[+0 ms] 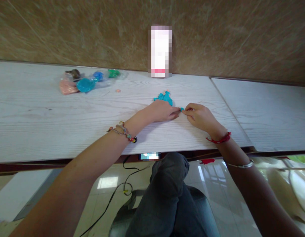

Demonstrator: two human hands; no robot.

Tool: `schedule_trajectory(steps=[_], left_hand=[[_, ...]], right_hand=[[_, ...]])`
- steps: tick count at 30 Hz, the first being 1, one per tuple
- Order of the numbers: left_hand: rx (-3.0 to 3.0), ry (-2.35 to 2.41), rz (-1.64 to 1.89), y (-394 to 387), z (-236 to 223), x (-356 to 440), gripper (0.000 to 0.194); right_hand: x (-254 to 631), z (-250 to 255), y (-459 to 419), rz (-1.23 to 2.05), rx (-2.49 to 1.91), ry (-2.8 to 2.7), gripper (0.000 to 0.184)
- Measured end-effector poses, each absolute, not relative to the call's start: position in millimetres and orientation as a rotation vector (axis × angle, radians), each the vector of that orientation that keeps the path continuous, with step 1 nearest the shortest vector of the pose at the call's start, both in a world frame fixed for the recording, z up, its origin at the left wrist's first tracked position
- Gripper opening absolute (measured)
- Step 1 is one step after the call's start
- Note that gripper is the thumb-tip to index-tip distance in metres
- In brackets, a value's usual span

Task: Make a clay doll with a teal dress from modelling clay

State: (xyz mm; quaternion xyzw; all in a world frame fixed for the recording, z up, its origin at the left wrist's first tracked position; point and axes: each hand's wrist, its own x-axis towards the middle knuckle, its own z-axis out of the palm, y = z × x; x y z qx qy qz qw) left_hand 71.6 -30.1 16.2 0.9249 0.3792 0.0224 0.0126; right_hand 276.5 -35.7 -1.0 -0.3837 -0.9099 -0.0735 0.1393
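Between the fingertips of both hands is a small piece of blue modelling clay (182,109), just above or on the white table. My left hand (164,111) reaches in from the left, its fingers closed together and their tips at the piece. From the other side my right hand (199,115) pinches the same piece between thumb and finger. A larger blue clay figure (165,97) with small pink bits at its top lies just behind my left hand, which hides its lower part.
Clear bags of pink clay (68,87), blue clay (86,85) and green clay (114,73) lie at the back left. A pink clay bit (118,90) rests nearby. A blurred-out phone-like screen (159,51) leans on the brown marbled wall (93,33). A cable (110,200) runs across the floor.
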Motion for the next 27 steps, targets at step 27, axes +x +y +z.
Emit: schedule_trajectory(steps=[27], left_hand=[[2.925, 1.165, 0.076, -31.9, 18.9, 63.3, 0.041]], right_hand=[[276.2, -3.9, -34.2, -0.064, -1.13, -2.483, 0.038]])
